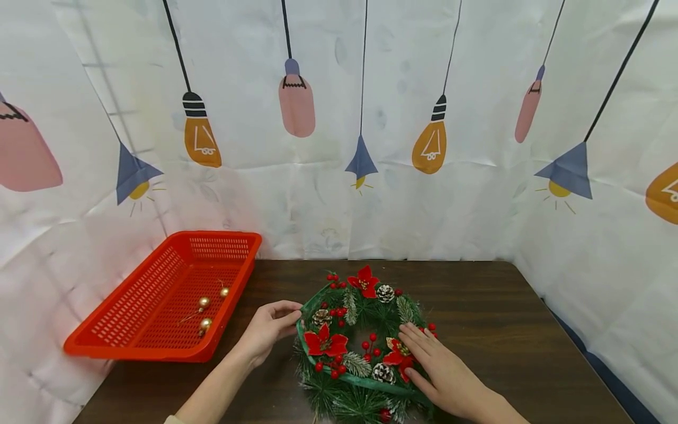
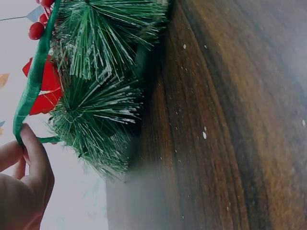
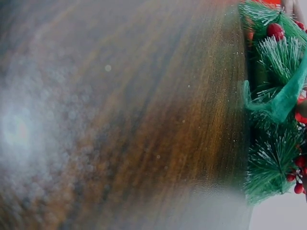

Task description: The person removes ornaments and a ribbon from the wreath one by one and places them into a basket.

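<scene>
A green pine wreath (image 1: 325,397) lies on the table, decorated with red poinsettias (image 1: 325,343), pinecones (image 1: 383,373) and red berries. A green ribbon (image 1: 371,385) runs across its front and along its left side. At the wreath's left edge, my left hand (image 1: 265,333) pinches the ribbon between thumb and fingers; the left wrist view shows the ribbon (image 2: 32,88) drawn taut from the fingertips. On the right side, my right hand (image 1: 439,371) rests with fingers extended over a poinsettia, partly covering it. The right wrist view has a ribbon part (image 3: 283,103) against the pine needles.
A red plastic basket (image 1: 138,353) stands at the left, holding several small gold balls (image 1: 205,324) on wires. The dark wooden table (image 1: 503,330) extends right of the wreath. A white curtain (image 1: 328,206) printed with lamps hangs behind it.
</scene>
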`<state>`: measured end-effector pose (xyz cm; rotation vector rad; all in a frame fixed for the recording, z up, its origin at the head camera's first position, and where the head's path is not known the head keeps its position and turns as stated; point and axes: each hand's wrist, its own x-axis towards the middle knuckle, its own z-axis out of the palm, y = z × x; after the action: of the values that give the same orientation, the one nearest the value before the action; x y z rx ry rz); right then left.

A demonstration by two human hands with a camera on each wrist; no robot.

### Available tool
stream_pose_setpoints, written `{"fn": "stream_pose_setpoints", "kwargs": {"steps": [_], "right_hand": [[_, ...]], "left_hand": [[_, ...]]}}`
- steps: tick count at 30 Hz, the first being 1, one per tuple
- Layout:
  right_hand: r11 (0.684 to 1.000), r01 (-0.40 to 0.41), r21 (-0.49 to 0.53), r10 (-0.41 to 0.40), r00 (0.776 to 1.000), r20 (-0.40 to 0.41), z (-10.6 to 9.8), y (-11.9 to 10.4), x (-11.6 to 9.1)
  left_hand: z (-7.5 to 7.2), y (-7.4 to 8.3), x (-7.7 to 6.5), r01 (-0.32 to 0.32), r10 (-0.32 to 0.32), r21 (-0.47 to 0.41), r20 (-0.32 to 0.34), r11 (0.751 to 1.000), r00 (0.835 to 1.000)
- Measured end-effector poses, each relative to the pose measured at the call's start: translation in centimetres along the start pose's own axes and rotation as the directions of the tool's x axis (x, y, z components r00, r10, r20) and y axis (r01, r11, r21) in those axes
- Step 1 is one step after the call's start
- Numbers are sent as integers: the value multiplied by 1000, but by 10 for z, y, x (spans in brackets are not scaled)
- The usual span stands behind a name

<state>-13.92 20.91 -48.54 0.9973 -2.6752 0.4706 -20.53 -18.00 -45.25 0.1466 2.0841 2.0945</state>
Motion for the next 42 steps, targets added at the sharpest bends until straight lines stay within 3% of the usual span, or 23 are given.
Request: {"fn": "stream_pose_setpoints", "kwargs": {"steps": [9, 21, 32, 42], "right_hand": [[1000, -6, 4, 6, 1000, 7, 0, 1, 0], [999, 1, 33, -1, 1000, -8, -2, 0, -1], [1000, -8, 13, 8, 1000, -1, -2, 1, 0], [1000, 2, 19, -2, 1000, 4, -1, 1, 1]], "left_hand": [[-2, 7, -5, 45, -37, -121, 73, 992, 997], [-12, 18, -17, 44, -25, -169, 114, 985, 993], [-31, 24, -31, 0, 25, -182, 134, 983, 991], [-31, 28, -37, -42, 76, -261, 121, 964, 990]]}}
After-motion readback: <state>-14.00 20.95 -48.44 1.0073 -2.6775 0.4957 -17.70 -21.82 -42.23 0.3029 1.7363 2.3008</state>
